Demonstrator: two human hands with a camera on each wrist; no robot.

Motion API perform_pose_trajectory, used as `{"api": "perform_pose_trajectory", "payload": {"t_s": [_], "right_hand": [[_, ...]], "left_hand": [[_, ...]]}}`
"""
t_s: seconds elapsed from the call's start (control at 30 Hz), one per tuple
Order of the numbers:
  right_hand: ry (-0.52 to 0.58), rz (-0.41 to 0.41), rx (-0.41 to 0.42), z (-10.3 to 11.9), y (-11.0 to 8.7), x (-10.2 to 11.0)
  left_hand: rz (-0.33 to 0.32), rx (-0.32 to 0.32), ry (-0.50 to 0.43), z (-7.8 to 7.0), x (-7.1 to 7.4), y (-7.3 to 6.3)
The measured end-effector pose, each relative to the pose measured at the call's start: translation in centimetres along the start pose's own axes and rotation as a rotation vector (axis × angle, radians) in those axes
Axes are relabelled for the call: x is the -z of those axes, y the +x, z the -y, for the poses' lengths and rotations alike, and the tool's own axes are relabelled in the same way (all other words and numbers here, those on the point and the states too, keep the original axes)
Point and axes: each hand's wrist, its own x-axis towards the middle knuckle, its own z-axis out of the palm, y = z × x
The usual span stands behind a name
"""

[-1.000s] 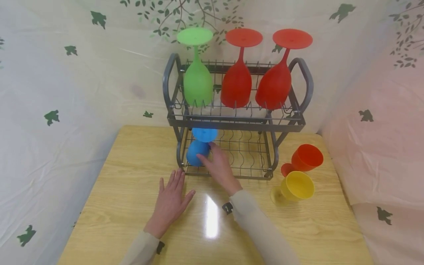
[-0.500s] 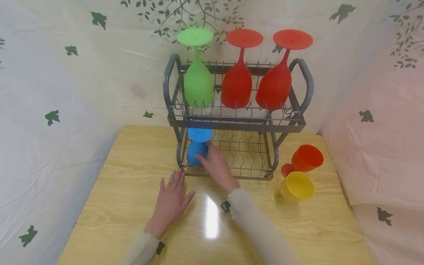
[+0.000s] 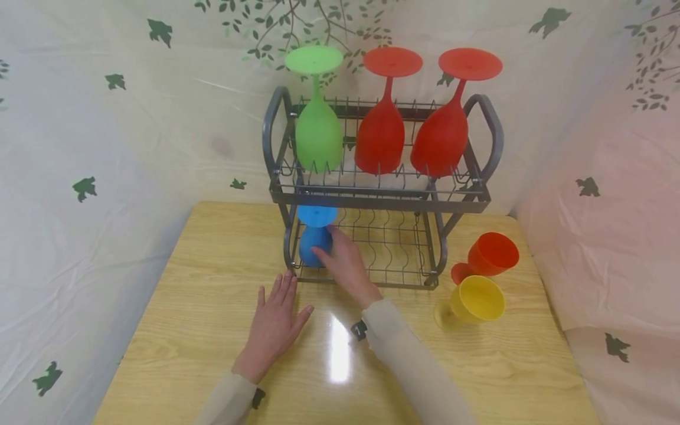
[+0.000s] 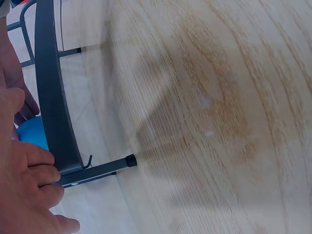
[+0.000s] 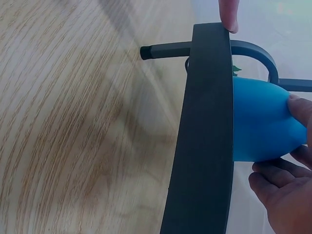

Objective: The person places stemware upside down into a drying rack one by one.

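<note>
A blue goblet (image 3: 313, 248) stands upside down at the left end of the lower tier of a dark two-tier dish rack (image 3: 379, 205). My right hand (image 3: 347, 268) holds its bowl from the right, thumb in front. In the right wrist view, thumb and fingers curve round the blue bowl (image 5: 261, 119), and the rack's front bar hides its rim. My left hand (image 3: 272, 324) lies with straight fingers on the table, fingertips at the rack's front left corner. The left wrist view shows those fingers (image 4: 41, 173) right against the rack's dark bar.
Upside down on the upper tier stand a green goblet (image 3: 319, 136) and two red goblets, one being the middle red goblet (image 3: 379, 139). Right of the rack, a red goblet (image 3: 494, 254) and a yellow goblet (image 3: 478, 300) lean on the wooden table (image 3: 196, 283). Patterned sheeting surrounds the table.
The blue goblet's base has swung left, so the goblet stands more upright. My right hand has shifted slightly left with it. The left hand has stayed in place.
</note>
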Motion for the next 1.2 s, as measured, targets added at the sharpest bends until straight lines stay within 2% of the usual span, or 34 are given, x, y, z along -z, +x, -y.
{"api": "perform_pose_trajectory", "payload": {"t_s": [0.8, 1.2], "right_hand": [[-0.031, 0.004, 0.028, -0.2, -0.2, -0.1], [0.019, -0.075, 0.120, 0.6, -3.7, 1.9]], "left_hand": [[0.004, 0.006, -0.004, -0.1, -0.1, 0.0], [-0.013, 0.005, -0.015, 0.0, -0.5, -0.1]]}}
